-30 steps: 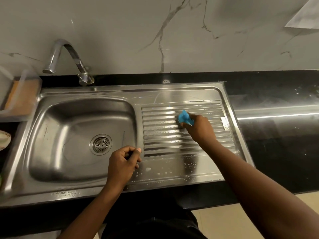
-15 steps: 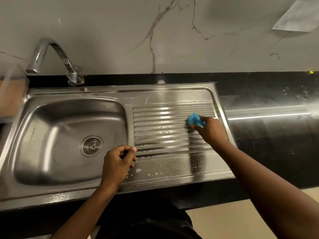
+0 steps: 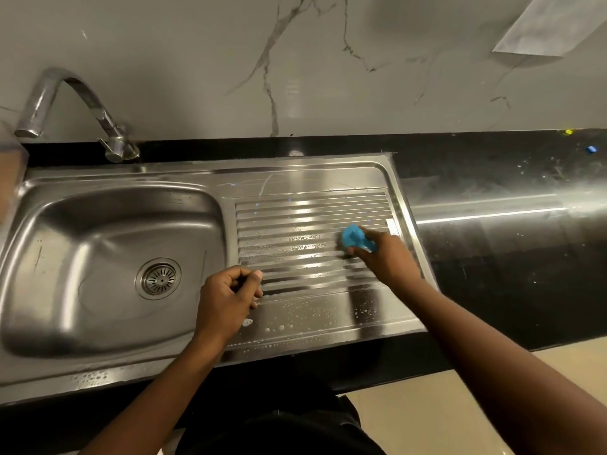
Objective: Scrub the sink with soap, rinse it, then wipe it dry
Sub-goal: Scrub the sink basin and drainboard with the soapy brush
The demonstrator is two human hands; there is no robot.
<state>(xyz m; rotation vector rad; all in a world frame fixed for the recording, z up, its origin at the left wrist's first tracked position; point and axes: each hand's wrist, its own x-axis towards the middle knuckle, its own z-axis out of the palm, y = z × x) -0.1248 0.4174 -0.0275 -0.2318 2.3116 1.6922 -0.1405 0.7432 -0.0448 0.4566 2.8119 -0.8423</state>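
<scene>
Seen from the head camera, the stainless steel sink is set into a glossy black stone countertop, its deep basin on the left and its ribbed drainboard on the right. The right hand reaches over the far right end of the ribs, fingers curled round a small bright blue scrubbing pad and pressing it onto the wet metal just inside the raised right rim. The left hand is clenched into a loose fist with the thumb laid over the forefinger and nothing visible inside; it rests at the near left corner of the ribbed part, beside the basin's edge. White soap bubbles dot the flat strip in front of the ribs, between the two forearms. A round slotted metal drain strainer sits in the basin floor. A curved chrome tap rises behind the basin, its spout reaching left. A brownish container is cut off by the left edge. Behind all stands a grey veined marble wall.
</scene>
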